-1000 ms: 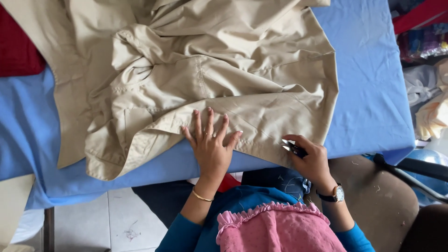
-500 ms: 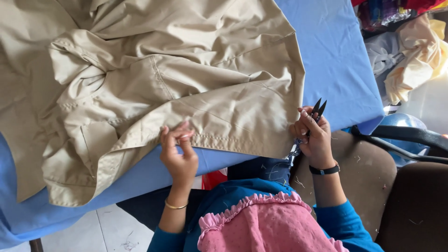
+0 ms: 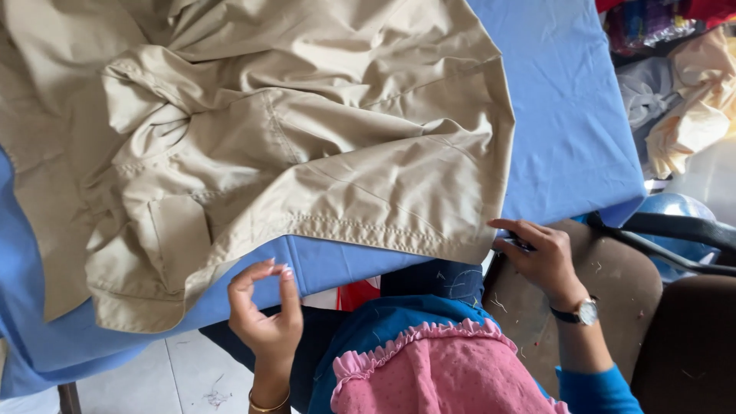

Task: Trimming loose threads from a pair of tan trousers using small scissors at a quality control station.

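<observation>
Beige garment (image 3: 322,161) hem overhangs table (image 3: 567,130) edge between both hands.

You are looking down on a table (image 3: 567,115) draped in blue cloth, its right corner hanging over a brown chair seat (image 3: 621,284). Pale floor tiles (image 3: 184,376) are showing under the near edge, a dark table leg (image 3: 69,399) standing at lower left. Daylight is brightening heaped fabrics (image 3: 682,100) beyond the far right corner.
</observation>
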